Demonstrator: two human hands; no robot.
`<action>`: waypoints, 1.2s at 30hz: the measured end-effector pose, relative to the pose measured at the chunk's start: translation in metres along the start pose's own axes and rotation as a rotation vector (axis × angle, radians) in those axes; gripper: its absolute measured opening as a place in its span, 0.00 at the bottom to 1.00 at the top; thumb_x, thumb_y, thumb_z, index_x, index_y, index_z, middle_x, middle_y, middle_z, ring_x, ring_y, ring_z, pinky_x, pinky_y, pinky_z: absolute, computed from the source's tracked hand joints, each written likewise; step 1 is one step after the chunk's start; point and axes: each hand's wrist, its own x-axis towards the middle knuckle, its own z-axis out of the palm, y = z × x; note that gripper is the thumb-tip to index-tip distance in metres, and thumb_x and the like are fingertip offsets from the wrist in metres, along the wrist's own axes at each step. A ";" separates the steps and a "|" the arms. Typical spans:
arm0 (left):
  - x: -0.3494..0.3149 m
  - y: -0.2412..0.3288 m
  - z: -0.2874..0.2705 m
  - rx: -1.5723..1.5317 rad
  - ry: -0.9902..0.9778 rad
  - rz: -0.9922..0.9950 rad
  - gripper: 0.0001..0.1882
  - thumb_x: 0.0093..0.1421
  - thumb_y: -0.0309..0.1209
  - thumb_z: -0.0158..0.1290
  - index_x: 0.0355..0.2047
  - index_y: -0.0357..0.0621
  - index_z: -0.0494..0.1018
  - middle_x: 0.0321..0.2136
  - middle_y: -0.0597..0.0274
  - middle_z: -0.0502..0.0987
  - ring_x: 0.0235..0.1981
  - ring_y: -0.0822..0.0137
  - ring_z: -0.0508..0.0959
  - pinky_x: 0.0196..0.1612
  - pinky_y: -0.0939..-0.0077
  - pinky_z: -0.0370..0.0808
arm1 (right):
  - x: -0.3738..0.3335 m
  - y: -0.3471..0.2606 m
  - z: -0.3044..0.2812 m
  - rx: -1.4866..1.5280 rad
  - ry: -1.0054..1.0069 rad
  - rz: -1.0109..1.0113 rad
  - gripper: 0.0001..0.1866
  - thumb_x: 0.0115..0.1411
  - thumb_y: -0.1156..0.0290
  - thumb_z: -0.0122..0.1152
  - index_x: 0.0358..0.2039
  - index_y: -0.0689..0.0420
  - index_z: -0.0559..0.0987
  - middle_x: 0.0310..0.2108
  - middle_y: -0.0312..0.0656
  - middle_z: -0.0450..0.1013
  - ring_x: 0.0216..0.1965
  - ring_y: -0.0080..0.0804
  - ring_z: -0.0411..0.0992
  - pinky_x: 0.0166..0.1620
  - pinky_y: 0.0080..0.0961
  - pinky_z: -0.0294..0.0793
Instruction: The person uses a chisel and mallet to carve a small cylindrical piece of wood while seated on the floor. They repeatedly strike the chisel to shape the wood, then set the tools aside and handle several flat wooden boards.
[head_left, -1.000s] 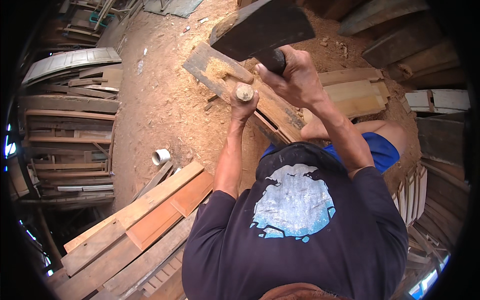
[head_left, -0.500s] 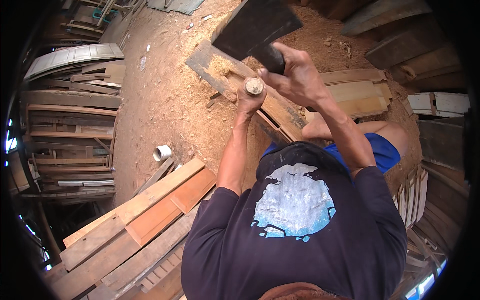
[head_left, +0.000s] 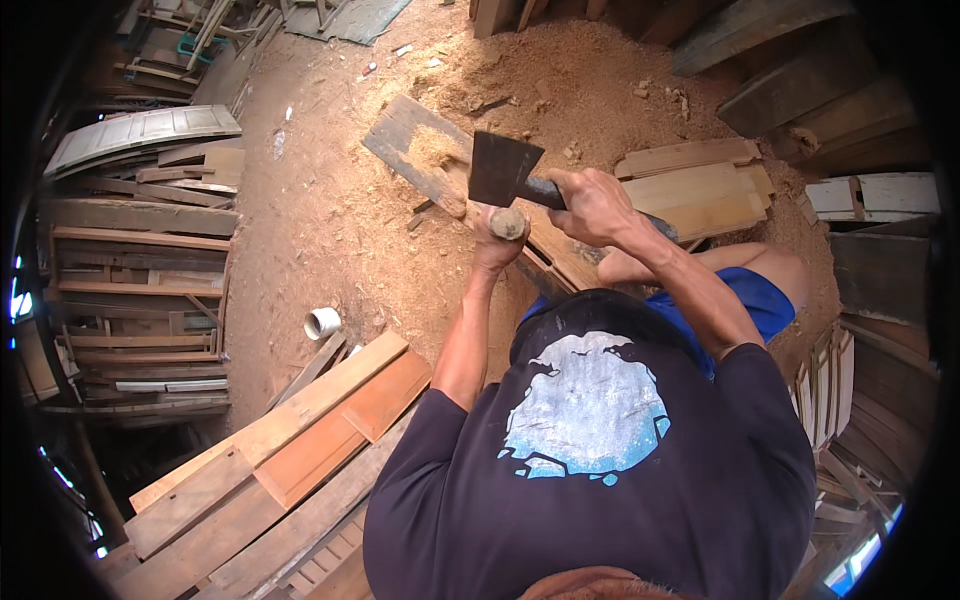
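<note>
My left hand (head_left: 487,246) is closed around an upright chisel (head_left: 508,223). Only the round, battered end of its wooden handle shows; the blade is hidden below my fist. In my right hand (head_left: 598,208) is a hatchet (head_left: 503,170) with a broad dark head and a dark handle. Its head hangs just above and beside the chisel's end; whether they touch I cannot tell. Beneath both hands a long wooden workpiece (head_left: 565,250) with a narrow slot lies on a worn grey board (head_left: 395,140), with shavings scattered on it.
Boards (head_left: 330,420) are stacked at the lower left, near a white cup-like container (head_left: 322,323). More timber (head_left: 140,215) fills the left side. Pale planks (head_left: 695,195) lie beyond my bent right leg (head_left: 760,272). Sawdust (head_left: 590,90) covers the ground ahead.
My right hand has brought the hatchet down from its raised position toward the chisel's end. The left hand keeps its grip, a little lower in view.
</note>
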 end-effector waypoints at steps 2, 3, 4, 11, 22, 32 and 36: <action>0.005 -0.032 -0.001 -0.016 0.029 -0.041 0.15 0.53 0.27 0.66 0.37 0.39 0.72 0.28 0.60 0.76 0.30 0.65 0.77 0.36 0.69 0.76 | -0.001 -0.023 -0.022 0.189 0.135 -0.088 0.15 0.52 0.70 0.67 0.40 0.58 0.80 0.26 0.53 0.78 0.31 0.54 0.80 0.35 0.45 0.78; 0.010 -0.042 -0.002 -0.092 0.066 -0.064 0.16 0.52 0.29 0.68 0.36 0.39 0.73 0.27 0.58 0.78 0.29 0.65 0.78 0.34 0.68 0.77 | -0.003 -0.032 -0.031 0.284 0.211 -0.120 0.13 0.51 0.70 0.67 0.38 0.57 0.80 0.26 0.53 0.78 0.31 0.53 0.80 0.35 0.45 0.79; 0.013 -0.039 -0.006 -0.207 0.077 -0.089 0.15 0.53 0.27 0.67 0.34 0.40 0.72 0.26 0.61 0.76 0.28 0.69 0.76 0.34 0.70 0.76 | 0.000 -0.039 -0.038 0.335 0.283 -0.210 0.13 0.51 0.71 0.69 0.38 0.58 0.80 0.26 0.52 0.78 0.31 0.52 0.79 0.35 0.42 0.78; 0.009 -0.031 -0.014 0.002 0.060 0.052 0.14 0.54 0.26 0.66 0.39 0.40 0.76 0.31 0.62 0.79 0.33 0.70 0.78 0.38 0.73 0.77 | 0.010 -0.025 0.013 0.077 0.210 -0.196 0.12 0.53 0.71 0.68 0.38 0.58 0.80 0.24 0.51 0.77 0.31 0.53 0.79 0.35 0.44 0.78; 0.038 -0.057 -0.014 -0.409 0.341 -0.307 0.12 0.55 0.23 0.64 0.38 0.41 0.74 0.32 0.66 0.80 0.33 0.75 0.79 0.37 0.77 0.77 | -0.036 -0.017 -0.003 0.551 0.029 0.103 0.20 0.47 0.66 0.64 0.39 0.65 0.79 0.29 0.54 0.78 0.31 0.46 0.78 0.38 0.39 0.76; 0.079 0.003 -0.008 -0.312 0.133 -0.141 0.14 0.57 0.25 0.66 0.36 0.43 0.70 0.28 0.70 0.75 0.29 0.77 0.76 0.35 0.80 0.76 | -0.056 -0.016 -0.054 0.768 0.282 0.089 0.10 0.56 0.73 0.70 0.30 0.57 0.75 0.24 0.27 0.67 0.27 0.14 0.64 0.31 0.19 0.67; 0.083 -0.018 -0.004 -0.279 0.068 -0.195 0.13 0.57 0.26 0.66 0.35 0.43 0.71 0.27 0.70 0.76 0.29 0.77 0.76 0.35 0.80 0.76 | -0.056 -0.012 -0.071 0.757 0.386 0.012 0.08 0.58 0.77 0.70 0.30 0.57 0.76 0.24 0.27 0.69 0.26 0.13 0.66 0.30 0.17 0.67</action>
